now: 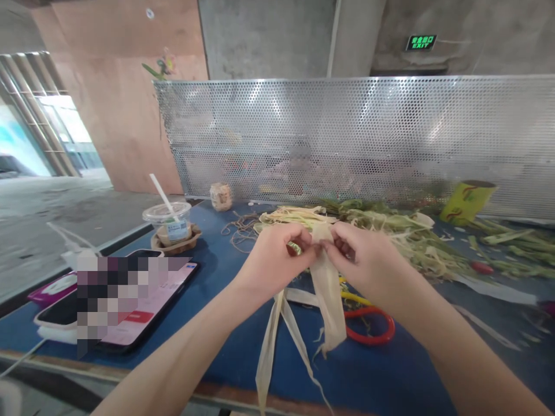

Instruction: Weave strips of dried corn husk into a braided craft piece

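A pale, dry corn husk strip hangs down between my two hands, its lower end frayed. My left hand pinches its left edge near the top, thumb against fingers. On the other edge, my right hand pinches the same husk, the fingertips of both hands almost touching. Narrower husk strips dangle below my left hand; whether that hand holds them I cannot tell. Under the husk lie scissors with red and yellow handles, their blades mostly hidden. Behind my hands spreads a pile of husks.
At left on the blue table are a phone, a tablet and a plastic cup with a straw. Twine and a small jar sit farther back. A yellow-green can stands before a perforated metal screen.
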Available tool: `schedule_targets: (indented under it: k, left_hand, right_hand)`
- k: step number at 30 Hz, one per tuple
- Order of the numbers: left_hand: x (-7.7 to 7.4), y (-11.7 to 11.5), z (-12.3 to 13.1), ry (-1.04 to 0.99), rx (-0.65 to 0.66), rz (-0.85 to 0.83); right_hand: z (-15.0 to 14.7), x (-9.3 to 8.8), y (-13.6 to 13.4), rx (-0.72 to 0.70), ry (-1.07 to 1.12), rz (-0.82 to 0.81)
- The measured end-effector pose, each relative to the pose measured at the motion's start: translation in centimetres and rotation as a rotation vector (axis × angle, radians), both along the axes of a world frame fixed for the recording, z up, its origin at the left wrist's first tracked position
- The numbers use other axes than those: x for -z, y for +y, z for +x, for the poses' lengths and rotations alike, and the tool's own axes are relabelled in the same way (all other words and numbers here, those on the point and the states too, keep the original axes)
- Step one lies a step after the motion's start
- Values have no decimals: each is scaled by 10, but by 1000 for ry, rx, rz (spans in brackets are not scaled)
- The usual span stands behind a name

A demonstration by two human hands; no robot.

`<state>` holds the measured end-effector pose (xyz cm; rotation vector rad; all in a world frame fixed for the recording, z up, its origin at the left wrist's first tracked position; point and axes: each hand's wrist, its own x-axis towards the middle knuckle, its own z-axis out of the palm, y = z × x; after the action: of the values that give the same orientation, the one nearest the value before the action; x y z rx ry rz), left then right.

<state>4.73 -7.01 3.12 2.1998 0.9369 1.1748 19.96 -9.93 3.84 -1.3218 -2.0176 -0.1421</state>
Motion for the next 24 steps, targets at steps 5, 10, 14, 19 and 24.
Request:
schedule_targets:
  k: [5,10,14,19,24]
  left_hand:
    - [1,-7,4,18,-52,0]
    - [1,-8,4,63,-119,23]
    - [3,-8,1,95,-175,76]
    - [0,-8,-2,58,-174,65]
    - [-4,-5,-8,113,-159,78]
  right_hand:
    - [2,-2,-4,-11,12,-79]
    - [-3,7,-1,-32,55,21]
    - [-9,14,2,-33,14,118]
    - [-7,11,0,-10,28,127]
    - [2,6,0,-12,12,32]
